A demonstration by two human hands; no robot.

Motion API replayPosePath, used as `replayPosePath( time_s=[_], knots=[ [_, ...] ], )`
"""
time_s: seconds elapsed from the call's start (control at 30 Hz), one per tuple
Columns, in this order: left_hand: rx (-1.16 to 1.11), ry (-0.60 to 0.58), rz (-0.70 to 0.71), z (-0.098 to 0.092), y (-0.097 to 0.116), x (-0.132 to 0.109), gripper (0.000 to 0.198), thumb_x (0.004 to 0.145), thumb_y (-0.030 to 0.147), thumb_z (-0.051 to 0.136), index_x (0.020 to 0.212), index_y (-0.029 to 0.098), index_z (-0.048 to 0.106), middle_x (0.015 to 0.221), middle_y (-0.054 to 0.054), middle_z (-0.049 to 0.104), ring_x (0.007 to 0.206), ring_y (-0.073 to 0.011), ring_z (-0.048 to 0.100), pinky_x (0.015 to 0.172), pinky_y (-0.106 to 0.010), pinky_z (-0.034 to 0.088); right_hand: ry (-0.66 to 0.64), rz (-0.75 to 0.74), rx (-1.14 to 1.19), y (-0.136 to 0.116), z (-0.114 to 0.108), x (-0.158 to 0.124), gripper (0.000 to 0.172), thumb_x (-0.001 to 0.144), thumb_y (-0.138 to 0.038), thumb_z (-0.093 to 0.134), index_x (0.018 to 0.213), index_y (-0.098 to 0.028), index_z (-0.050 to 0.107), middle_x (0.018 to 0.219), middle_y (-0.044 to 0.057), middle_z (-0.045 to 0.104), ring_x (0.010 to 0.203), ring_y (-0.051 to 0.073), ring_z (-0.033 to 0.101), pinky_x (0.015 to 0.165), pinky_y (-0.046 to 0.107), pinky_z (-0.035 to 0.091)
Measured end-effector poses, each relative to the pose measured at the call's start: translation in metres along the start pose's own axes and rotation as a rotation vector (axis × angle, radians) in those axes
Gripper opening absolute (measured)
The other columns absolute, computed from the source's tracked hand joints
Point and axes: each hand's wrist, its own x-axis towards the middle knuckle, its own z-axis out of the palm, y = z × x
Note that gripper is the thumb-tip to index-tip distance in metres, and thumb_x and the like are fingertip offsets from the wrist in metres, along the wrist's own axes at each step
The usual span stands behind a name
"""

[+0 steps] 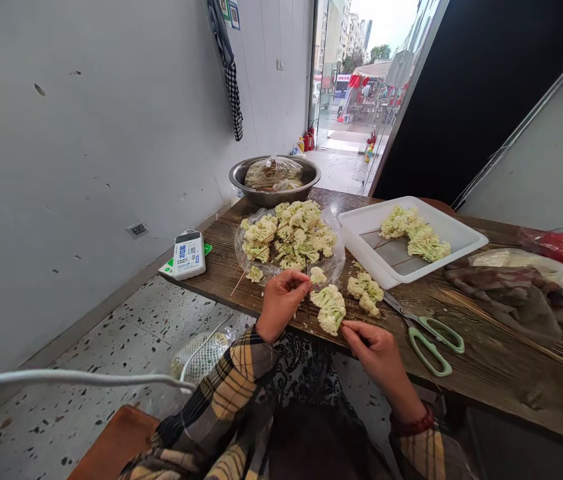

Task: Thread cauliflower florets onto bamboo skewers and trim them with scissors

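Observation:
My left hand (286, 301) is closed in a pinch above the table's near edge, with a small cauliflower floret (318, 275) at its fingertips. A thin dark stick stands out beside these fingers; whether they grip it too I cannot tell. My right hand (374, 350) pinches the lower end of a larger cauliflower floret (330, 309). Just beyond lies another cauliflower piece (365, 292) on the wood. A big heap of cauliflower (297, 230) rests on a clear plastic bag (334, 267), with thin wooden skewers (240, 279) among it.
A white tray (346, 230) holds skewered cauliflower. Green-handled scissors (428, 333) lie by loose skewers (521, 327) and a brown cloth (506, 300) at right. A metal basin (271, 197) with a bagged load stands behind; a white box-shaped device (188, 255) sits at the left corner.

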Motion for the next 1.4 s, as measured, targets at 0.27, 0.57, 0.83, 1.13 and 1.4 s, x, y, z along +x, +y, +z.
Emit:
replayPosePath(
  time_s=[0.27,0.57,0.83,1.13,1.4],
  knots=[
    [0.032,-0.102,-0.038,-0.006,0.007,0.001,0.014,0.068,0.028,0.074,0.071,0.016,0.067,0.066,-0.001,0.064,0.061,-0.0119,0.056,0.059,-0.024,0.044,0.003,-0.033,-0.022,0.004,0.002,0.0,0.032,0.086,-0.039,0.054,0.087,-0.017,0.077,0.065,0.004,0.069,0.058,0.018,0.062,0.055,0.027,0.049],
    [0.115,-0.066,-0.008,-0.004,0.01,-0.002,0.011,0.068,0.026,0.074,0.07,0.016,0.069,0.067,-0.002,0.066,0.063,-0.0127,0.056,0.061,-0.024,0.044,0.02,-0.073,-0.01,0.005,0.002,-0.002,0.03,0.088,-0.037,0.054,0.086,-0.017,0.076,0.077,0.005,0.074,0.07,0.02,0.068,0.066,0.029,0.053],
    [0.058,-0.118,-0.058,-0.005,0.016,-0.004,0.016,0.068,0.029,0.074,0.07,0.015,0.068,0.066,-0.002,0.065,0.061,-0.0127,0.056,0.06,-0.024,0.043,0.03,-0.076,0.007,0.006,0.003,-0.005,0.027,0.088,-0.035,0.055,0.088,-0.017,0.075,0.086,0.007,0.076,0.08,0.023,0.071,0.07,0.03,0.055],
    [0.236,-0.18,0.024,-0.008,0.02,-0.001,0.014,0.072,0.029,0.069,0.073,0.015,0.068,0.068,-0.003,0.066,0.064,-0.0142,0.056,0.061,-0.025,0.042,0.073,-0.127,-0.008,0.012,0.005,-0.005,0.024,0.088,-0.033,0.057,0.087,-0.019,0.076,0.087,0.007,0.077,0.08,0.024,0.072,0.071,0.033,0.056],
    [0.35,-0.274,0.15,-0.01,0.025,0.002,0.014,0.078,0.027,0.062,0.071,0.016,0.067,0.073,-0.004,0.068,0.071,-0.0163,0.06,0.07,-0.027,0.044,0.097,-0.137,0.0,0.013,0.007,-0.006,0.022,0.087,-0.032,0.058,0.088,-0.02,0.076,0.088,0.006,0.077,0.081,0.024,0.072,0.072,0.032,0.056]
  ],
)
